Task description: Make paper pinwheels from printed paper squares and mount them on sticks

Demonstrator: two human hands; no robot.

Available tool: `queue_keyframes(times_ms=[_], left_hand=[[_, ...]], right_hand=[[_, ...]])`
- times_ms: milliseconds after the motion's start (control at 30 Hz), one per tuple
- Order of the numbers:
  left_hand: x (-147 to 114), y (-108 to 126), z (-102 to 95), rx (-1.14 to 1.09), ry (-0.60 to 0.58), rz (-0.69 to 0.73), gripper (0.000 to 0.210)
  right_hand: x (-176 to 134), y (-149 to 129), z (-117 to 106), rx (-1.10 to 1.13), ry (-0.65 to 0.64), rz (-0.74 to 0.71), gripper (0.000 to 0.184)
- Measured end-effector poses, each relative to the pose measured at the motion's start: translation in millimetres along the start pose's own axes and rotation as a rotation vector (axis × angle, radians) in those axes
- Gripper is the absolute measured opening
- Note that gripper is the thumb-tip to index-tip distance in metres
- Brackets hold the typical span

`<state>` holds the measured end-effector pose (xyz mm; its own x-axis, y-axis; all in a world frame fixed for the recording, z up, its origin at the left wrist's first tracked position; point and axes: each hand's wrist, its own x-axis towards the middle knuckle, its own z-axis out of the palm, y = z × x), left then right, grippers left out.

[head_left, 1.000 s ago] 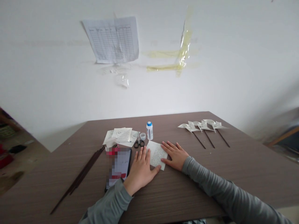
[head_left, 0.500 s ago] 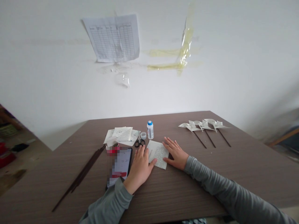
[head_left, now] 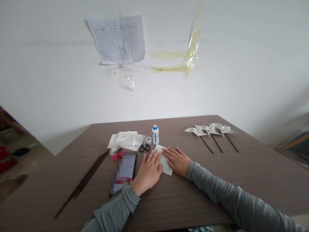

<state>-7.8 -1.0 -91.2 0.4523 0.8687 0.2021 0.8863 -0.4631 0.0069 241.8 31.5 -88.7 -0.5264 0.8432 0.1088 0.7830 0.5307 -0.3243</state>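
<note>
A square of printed paper [head_left: 166, 166] lies flat on the brown table [head_left: 193, 199], partly covered by both hands. My left hand [head_left: 149, 170] rests over its left side, palm down with fingers stretched out. Over the right side lies my right hand [head_left: 177, 161], also flat with its fingers extended. Just beyond the left fingertips are black-handled scissors [head_left: 144, 148], a small clear round container [head_left: 148, 140] and a white bottle with a blue cap [head_left: 155, 134]. A phone [head_left: 125, 170] lies left of my left hand, partly under the sleeve.
A stack of paper squares [head_left: 126, 139] sits at the back left, near a small red item [head_left: 118, 155]. Several dark thin sticks [head_left: 89, 177] lie at the left. Three paper pinwheels [head_left: 210, 130] on sticks lie at the back right, before the white wall [head_left: 169, 100].
My right hand has slid left onto the paper. My left hand has shifted slightly right, so the hands are closer together and cover more of the sheet.
</note>
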Motion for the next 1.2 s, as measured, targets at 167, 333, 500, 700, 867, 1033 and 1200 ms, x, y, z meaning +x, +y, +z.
queue_keyframes(times_ms=[167,333,500,700,867,1033,1200], left_hand=[[-2.4,-0.2,-13.6,-0.022,-0.023,-0.108,0.067],[-4.0,-3.2,-20.7,-0.08,-0.033,-0.19,0.072],[-6.0,-6.4,-19.5,-0.062,-0.011,-0.179,0.076],[-6.4,-6.3,-16.0,-0.047,0.013,-0.192,0.079],[-3.8,-5.4,-15.8,-0.036,0.035,-0.201,0.08],[-3.0,-3.9,-23.8,-0.068,0.03,-0.165,0.074],[-4.4,-4.5,-25.4,-0.183,0.052,-0.073,0.054]], right_hand=[[-7.8,-3.0,-25.5,-0.049,-0.059,0.12,0.072],[-7.7,1.8,-36.9,-0.091,-0.112,0.327,0.087],[-8.1,0.1,-41.1,-0.092,-0.126,0.363,0.092],[-9.0,-8.8,-45.1,-0.11,-0.161,0.402,0.1],[-11.2,-6.8,-40.1,-0.108,-0.107,0.344,0.1],[-10.2,3.7,-37.3,-0.066,-0.034,0.14,0.093],[-7.6,11.1,-28.0,0.006,-0.015,-0.032,0.061]])
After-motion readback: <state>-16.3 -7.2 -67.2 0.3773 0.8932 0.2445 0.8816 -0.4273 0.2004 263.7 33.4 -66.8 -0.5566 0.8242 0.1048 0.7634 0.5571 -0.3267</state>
